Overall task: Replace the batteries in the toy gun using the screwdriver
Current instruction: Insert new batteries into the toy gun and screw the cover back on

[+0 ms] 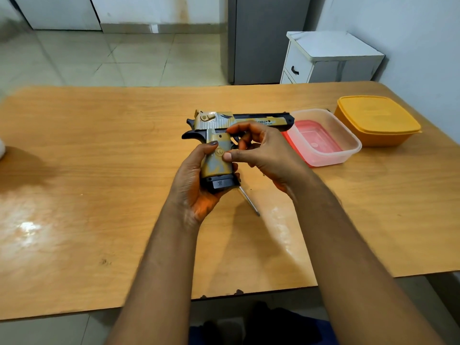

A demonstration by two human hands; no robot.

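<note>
While left hand (196, 180) grips, right hand (263, 150) (perhaps) pinches.

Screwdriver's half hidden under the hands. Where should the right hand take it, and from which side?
Probably from the right, low over the table, pinching the bare metal shaft. The screwdriver lies flat, tip toward the person; its handle end is hidden behind the toy gun that the left hand grips.

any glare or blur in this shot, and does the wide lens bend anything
Head view: bright glare patches on the wooden table at left; its far edge bows from wide-angle distortion. The toy gun and both hands, left hand and right hand, look fairly sharp; the screwdriver tip is clear; corners are soft.
</note>
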